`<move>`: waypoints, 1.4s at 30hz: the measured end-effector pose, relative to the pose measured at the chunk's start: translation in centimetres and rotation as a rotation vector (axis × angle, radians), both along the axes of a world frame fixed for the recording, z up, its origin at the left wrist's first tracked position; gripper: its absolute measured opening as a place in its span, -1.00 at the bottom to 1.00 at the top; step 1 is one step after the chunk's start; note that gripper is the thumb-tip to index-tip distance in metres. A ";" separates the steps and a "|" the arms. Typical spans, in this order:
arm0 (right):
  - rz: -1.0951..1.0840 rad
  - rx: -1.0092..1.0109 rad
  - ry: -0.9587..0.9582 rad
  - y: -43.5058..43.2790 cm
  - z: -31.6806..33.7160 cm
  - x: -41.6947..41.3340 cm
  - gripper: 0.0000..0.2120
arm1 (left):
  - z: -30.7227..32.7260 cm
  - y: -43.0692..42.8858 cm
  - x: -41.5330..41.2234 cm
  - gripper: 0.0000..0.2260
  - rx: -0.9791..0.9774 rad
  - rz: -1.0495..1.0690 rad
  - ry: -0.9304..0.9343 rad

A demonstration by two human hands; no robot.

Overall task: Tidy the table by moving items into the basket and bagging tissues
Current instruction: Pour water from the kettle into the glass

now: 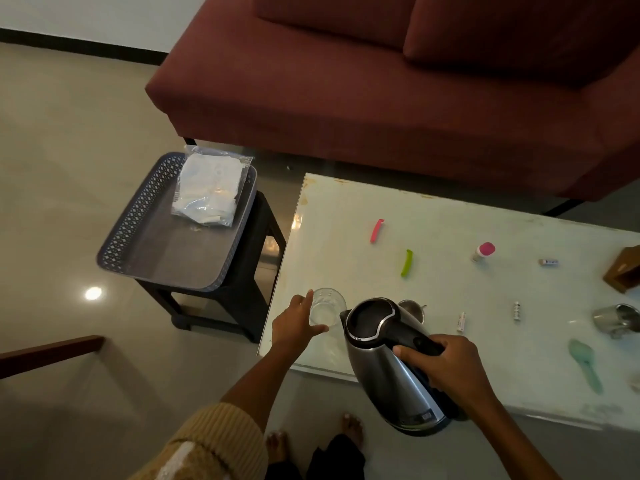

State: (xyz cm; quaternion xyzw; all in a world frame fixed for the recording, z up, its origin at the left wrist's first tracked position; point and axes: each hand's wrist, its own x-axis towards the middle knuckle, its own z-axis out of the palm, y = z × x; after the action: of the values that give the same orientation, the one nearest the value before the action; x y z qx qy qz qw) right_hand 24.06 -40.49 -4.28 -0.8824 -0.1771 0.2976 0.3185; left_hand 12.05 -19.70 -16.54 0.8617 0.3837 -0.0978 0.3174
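Gripping the kettle (381, 344) by its black handle, the right hand (446, 368) had its fingers curled tight around it, thumb along the top. The kettle leaned with its lid tipped away from that hand, and its base hung past the near edge of the table (450, 220), so it looked lifted rather than standing. Just left of the kettle's lid, the left hand (294, 323) was spread open at the glass (327, 308), fingers by the far rim and thumb on the near side; it had not closed on it (whether the skin touched the glass could not be told). The basket (128, 230) sat on a dark stool (256, 271) well out beyond the left hand, further left and forward, with the bag of tissues (207, 188) lying in its far corner.

The bagging seemed done, and the step in hand was carrying table items across. Next, the left hand would need to close round the glass and lift it straight up, then both loads would swing left, kettle kept level and set down on the bare part of the basket floor, clear of the bag.
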 end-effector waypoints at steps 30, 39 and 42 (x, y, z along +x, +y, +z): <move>0.033 -0.201 -0.098 3.1 -1.7 0.4 -0.53 | 0.8 -0.6 0.8 -0.27 -0.022 0.048 0.079; 0.043 -0.203 -0.093 3.5 -1.4 0.5 -0.55 | 0.6 -0.5 0.9 -0.27 -0.023 0.048 0.086; 0.047 -0.207 -0.097 3.7 -1.3 0.6 -0.52 | 0.6 -0.5 0.9 -0.27 -0.024 0.045 0.089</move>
State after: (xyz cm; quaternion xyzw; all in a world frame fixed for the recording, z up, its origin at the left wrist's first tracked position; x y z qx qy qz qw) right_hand 24.62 -36.84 -5.57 -0.9195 -0.1813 0.2789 0.2095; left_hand 12.98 -20.16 -15.94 0.8437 0.4157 -0.1334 0.3122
